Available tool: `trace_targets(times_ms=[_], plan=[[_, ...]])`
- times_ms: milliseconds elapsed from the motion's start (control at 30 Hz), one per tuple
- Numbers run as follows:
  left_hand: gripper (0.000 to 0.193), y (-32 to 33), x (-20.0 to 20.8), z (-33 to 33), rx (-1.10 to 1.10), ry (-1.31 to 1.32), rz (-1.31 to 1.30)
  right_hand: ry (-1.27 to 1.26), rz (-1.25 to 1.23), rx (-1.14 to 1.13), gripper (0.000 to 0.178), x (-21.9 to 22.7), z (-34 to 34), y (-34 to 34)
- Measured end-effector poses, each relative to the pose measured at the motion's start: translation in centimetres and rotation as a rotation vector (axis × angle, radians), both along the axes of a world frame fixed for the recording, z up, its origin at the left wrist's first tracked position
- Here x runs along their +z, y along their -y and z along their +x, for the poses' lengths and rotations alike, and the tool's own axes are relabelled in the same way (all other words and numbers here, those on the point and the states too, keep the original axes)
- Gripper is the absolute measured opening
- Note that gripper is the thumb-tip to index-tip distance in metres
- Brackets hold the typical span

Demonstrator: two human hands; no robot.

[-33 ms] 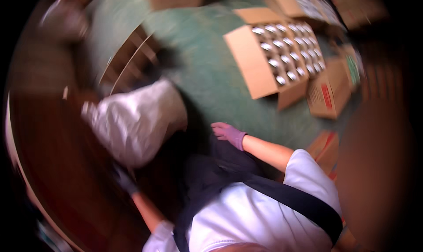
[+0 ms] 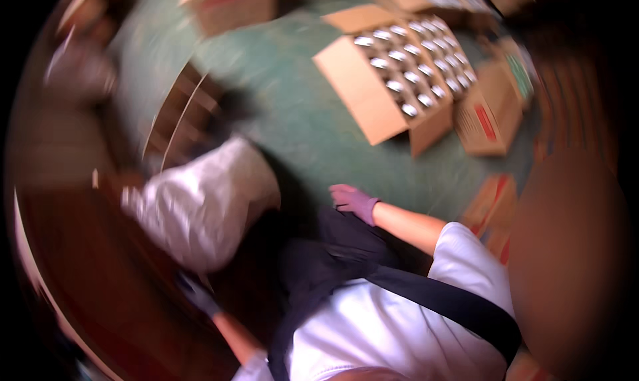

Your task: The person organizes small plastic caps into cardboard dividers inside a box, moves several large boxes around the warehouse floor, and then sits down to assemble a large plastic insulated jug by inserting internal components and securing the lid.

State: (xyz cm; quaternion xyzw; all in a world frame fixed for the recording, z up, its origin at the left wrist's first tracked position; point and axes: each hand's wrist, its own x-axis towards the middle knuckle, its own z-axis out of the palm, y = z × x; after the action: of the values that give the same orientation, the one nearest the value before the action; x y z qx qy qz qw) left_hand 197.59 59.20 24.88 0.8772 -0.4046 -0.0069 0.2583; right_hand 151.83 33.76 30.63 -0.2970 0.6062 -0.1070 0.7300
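- Left hand (image 2: 198, 293), in a purple glove, sits low at the edge of a white bag (image 2: 203, 204); too blurry to tell if it's gripping or open.
- Right hand (image 2: 353, 200), also purple-gloved, rests on dark cloth (image 2: 333, 254) at the person's lap, fingers loosely curled, holding nothing.
- Surroundings: green floor (image 2: 299, 128), dark reddish-brown worktop (image 2: 100, 281) on the left, and an open cardboard box (image 2: 393, 81) packed with rows of shiny-topped cans further off.
- White bag lies between worktop and lap, long axis running lower-left to upper-right.
- It looks crinkly, shiny and stuffed.
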Motion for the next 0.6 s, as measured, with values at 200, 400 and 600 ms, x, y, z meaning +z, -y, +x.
trace_targets(times_ms=[200,400,600], plan=[[0.043,4.5,8.7,-18.0,-0.280,-0.719,0.360,-0.240,0.092,-0.827,0.012,-2.5,-28.0,-16.8],[0.039,15.6,5.0,-43.2,-1.170,-0.516,0.638,-0.679,0.288,0.153,0.021,-10.7,-46.5,-59.5],[0.054,24.8,9.8,-57.2,-1.372,-0.301,0.812,-0.430,0.697,-0.960,0.034,-5.0,-47.5,-44.0]])
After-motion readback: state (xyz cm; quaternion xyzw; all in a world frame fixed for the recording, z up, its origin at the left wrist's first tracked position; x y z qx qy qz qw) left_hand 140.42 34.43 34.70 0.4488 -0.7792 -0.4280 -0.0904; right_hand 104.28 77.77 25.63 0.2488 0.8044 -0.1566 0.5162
